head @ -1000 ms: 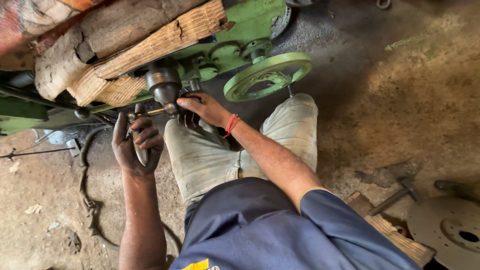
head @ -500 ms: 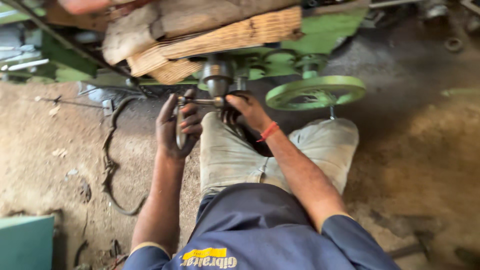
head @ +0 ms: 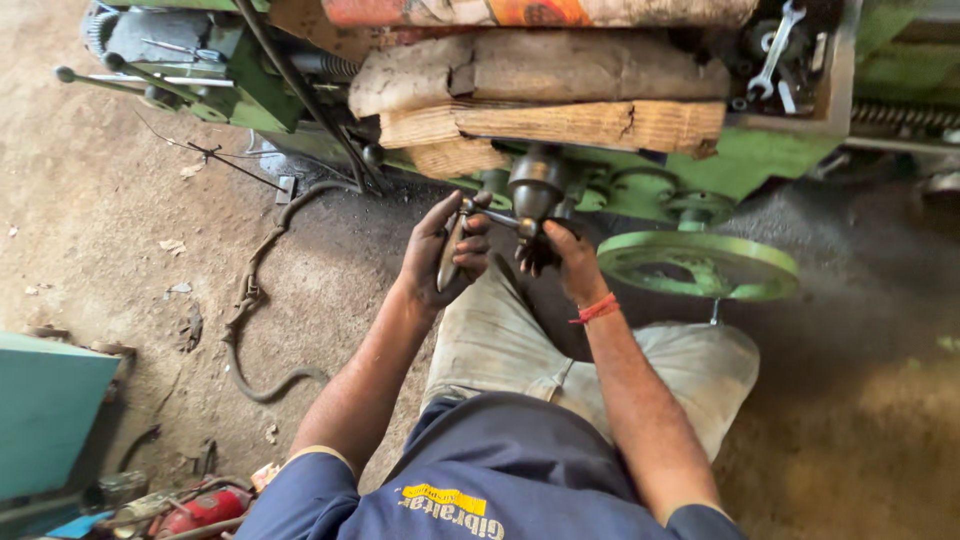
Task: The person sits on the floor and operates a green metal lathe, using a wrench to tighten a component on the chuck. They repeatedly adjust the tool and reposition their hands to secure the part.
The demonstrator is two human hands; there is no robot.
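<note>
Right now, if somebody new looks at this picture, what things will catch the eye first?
First come the two grease-darkened hands at the centre: the left hand grips a metal handle, and the right hand, with a red thread at the wrist, touches the dark round fitting under the machine. Just to the right, the bright green handwheel stands out. Above them, rough wooden blocks lie stacked on the green machine.
</note>
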